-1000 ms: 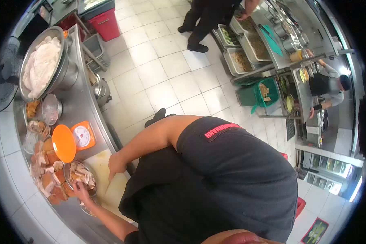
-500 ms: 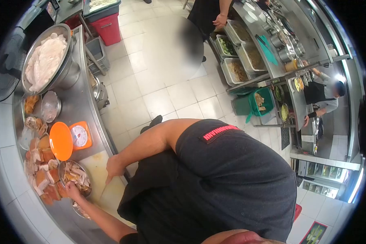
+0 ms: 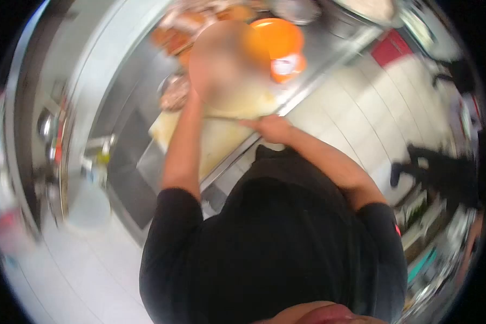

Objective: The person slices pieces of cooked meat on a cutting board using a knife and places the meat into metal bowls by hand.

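Note:
My right hand (image 3: 274,128) is closed on a knife (image 3: 224,118), whose blade lies low across the pale cutting board (image 3: 202,144). My left hand (image 3: 201,78) reaches over the far part of the board; its fingers are lost in a blurred patch, which also hides most of the large bowl area. Left of that wrist sits a small metal bowl of meat pieces (image 3: 175,93). Beyond it, browned meat chunks (image 3: 181,40) lie piled on the steel counter. An orange plate (image 3: 281,38) rests beside the orange dial scale (image 3: 287,67).
A steel sink (image 3: 129,189) lies to the left, with bottles or cloths near its edge. At the upper right are a large basin (image 3: 370,8) and a red bin (image 3: 390,48). A co-worker in dark clothes (image 3: 443,173) stands at right, near shelves with food trays.
The view has swung round, so the counter is now at top centre and the sink shows at left. My right hand now visibly holds the knife. Motion blurs the scene.

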`<action>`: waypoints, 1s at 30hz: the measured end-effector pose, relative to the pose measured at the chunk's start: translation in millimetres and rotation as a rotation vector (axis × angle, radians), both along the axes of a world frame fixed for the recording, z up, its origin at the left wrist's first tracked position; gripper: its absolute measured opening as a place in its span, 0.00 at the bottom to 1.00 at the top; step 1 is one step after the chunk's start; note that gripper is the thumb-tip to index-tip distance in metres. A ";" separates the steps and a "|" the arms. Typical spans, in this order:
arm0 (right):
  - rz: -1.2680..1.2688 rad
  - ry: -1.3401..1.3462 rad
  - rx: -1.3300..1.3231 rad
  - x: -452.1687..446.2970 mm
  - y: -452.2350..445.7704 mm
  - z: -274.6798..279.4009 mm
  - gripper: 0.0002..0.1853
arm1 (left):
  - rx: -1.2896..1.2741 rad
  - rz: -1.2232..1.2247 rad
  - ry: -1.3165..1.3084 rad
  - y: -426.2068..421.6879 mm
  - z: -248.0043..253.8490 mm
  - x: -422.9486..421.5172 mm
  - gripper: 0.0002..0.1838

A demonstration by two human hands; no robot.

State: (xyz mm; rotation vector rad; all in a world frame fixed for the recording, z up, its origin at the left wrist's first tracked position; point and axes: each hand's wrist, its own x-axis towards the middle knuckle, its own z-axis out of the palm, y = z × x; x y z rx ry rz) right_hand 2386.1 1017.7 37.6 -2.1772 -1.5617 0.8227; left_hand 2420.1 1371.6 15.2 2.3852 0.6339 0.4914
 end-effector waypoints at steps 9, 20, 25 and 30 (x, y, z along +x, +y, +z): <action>0.001 -0.007 0.100 2.9 -2.7 -9.8 0.36 | -0.811 0.203 -0.344 -49.5 59.4 -111.9 0.18; -0.032 0.081 0.160 11.0 11.0 -11.5 0.40 | -1.106 0.531 -0.312 -99.0 -35.6 -266.4 0.18; -0.007 0.098 0.189 -3.2 12.1 -13.2 0.38 | -0.911 0.630 -0.255 -112.1 -61.9 -308.2 0.21; 0.071 0.011 0.183 -10.6 27.8 -21.6 0.35 | -0.627 0.663 -0.264 -125.0 -80.5 -307.4 0.17</action>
